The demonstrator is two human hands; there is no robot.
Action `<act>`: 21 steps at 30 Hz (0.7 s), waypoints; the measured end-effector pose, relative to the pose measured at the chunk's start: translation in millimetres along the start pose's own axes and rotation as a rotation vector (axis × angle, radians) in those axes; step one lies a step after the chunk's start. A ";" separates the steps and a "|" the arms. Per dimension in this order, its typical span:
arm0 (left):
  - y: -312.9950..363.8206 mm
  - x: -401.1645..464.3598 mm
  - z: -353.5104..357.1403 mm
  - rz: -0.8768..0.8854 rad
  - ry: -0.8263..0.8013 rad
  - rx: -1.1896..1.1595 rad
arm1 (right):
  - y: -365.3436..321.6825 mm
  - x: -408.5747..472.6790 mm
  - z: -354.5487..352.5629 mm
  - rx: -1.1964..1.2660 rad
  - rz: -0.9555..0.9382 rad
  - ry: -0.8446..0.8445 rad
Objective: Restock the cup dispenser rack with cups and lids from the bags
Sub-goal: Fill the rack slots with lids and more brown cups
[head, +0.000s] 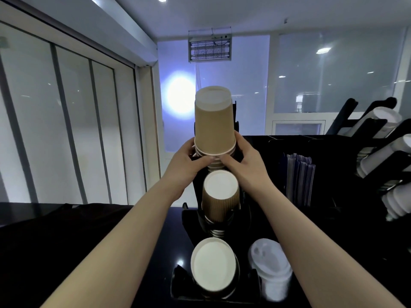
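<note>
Head view: top slot of the black rack (189, 218), at the counter's middle, is being loaded.
Hands: left hand (186, 161) and right hand (242, 161), fingers curled, pinching the kraft cup stack (213, 123) at its rims.
Done: three cup columns filled, counting the ribbed cups (220, 194) and front cups (213, 265); one lid stack (271, 267).
Left: cannot tell; no bags visible.

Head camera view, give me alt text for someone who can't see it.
Both hands, left hand and right hand, grip an upside-down stack of tan paper cups at the top slot of a black dispenser rack. Lower slots hold brown ribbed paper cups and white plastic lids.
</note>
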State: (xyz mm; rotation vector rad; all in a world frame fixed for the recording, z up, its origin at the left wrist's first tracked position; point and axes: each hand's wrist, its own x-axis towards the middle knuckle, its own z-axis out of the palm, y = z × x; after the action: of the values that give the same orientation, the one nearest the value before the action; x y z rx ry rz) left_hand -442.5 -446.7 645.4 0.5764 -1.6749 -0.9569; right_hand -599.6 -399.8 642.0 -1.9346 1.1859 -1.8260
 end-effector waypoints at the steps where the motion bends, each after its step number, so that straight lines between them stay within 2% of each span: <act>1: 0.4 -0.1 -1.1 0.010 0.005 0.002 | 0.7 -0.4 -0.4 -0.009 -0.002 0.003; 8: 3.3 -2.0 -2.6 0.039 -0.009 0.049 | 2.3 -2.7 -1.5 -0.023 0.005 0.009; 21: 11.7 2.5 -3.2 0.109 -0.067 0.013 | -3.1 3.5 -5.1 0.177 -0.003 0.045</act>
State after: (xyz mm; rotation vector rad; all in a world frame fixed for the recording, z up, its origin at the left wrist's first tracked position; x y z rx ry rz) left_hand -439.3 -443.0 656.8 0.4610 -1.7553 -0.8950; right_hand -603.4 -398.3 647.5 -1.8081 0.9973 -1.9146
